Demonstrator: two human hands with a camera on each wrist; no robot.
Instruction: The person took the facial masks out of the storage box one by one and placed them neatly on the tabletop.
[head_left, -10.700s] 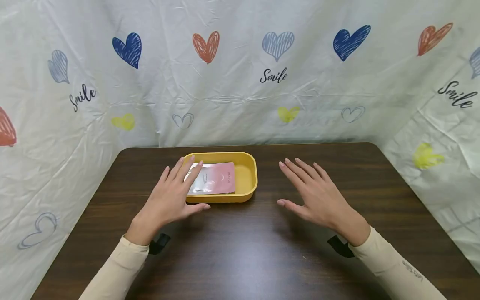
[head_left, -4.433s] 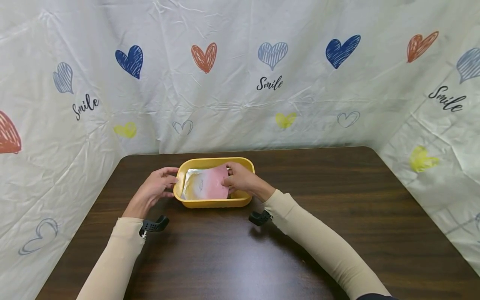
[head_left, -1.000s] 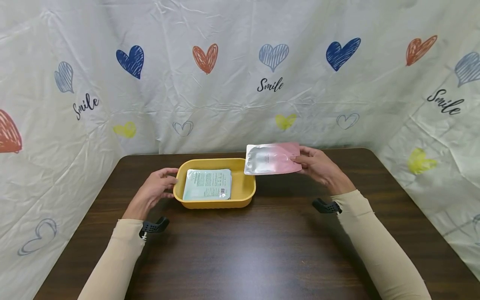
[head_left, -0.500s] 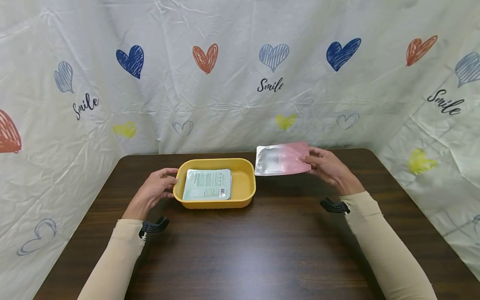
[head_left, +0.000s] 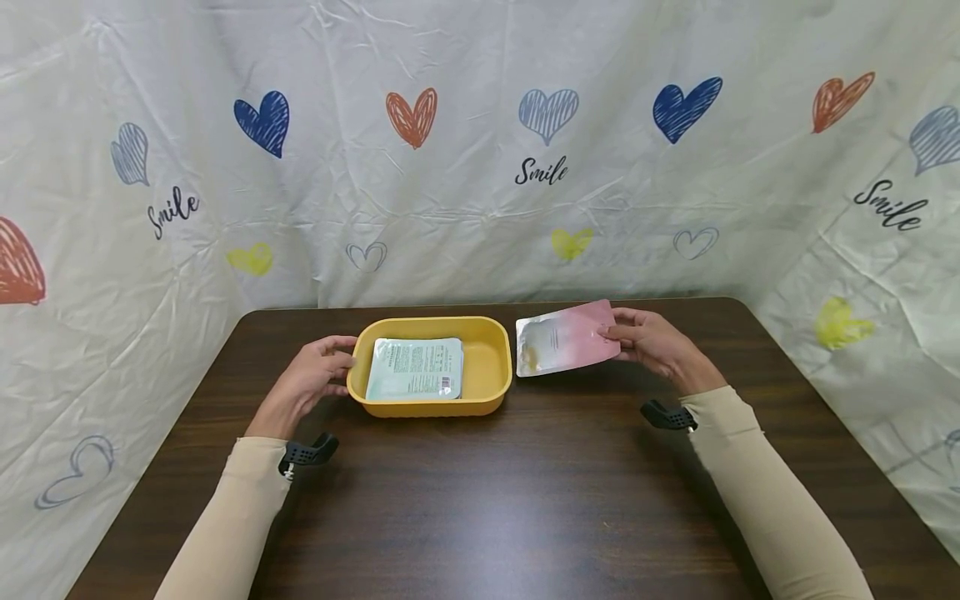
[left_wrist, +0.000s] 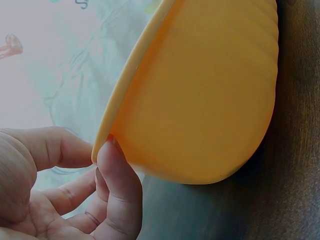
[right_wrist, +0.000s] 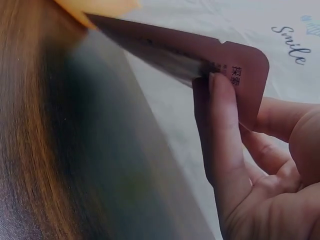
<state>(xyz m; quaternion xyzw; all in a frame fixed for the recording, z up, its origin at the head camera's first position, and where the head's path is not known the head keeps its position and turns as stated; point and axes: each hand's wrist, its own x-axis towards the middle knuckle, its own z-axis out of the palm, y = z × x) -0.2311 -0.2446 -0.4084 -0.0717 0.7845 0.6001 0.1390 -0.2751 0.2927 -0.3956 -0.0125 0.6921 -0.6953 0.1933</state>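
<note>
My right hand (head_left: 660, 346) pinches the right end of a flat pink and silver foil sachet (head_left: 564, 340), thumb on top and fingers beneath. Tilted above the table, the sachet lies just right of the yellow tray (head_left: 487, 408). Its underside, with dark printing, shows in the right wrist view. At the tray's left end, my left hand (head_left: 311, 379) grips the rim between thumb and fingertip, clearest in the left wrist view. Inside the tray, toward the left, lies a pale green printed sachet (head_left: 415, 368); whether more lie beneath it I cannot tell.
The dark brown wooden table (head_left: 480, 500) stretches out in front of the tray and off to the right. Behind it hangs a white cloth (head_left: 450, 183) printed with hearts and "Smile". Each wrist carries a black camera band.
The right hand has taken the pink sachet out of the tray and rightward, uncovering the green one. Over the last half second the sachet has lowered and turned slightly. The left hand stays put.
</note>
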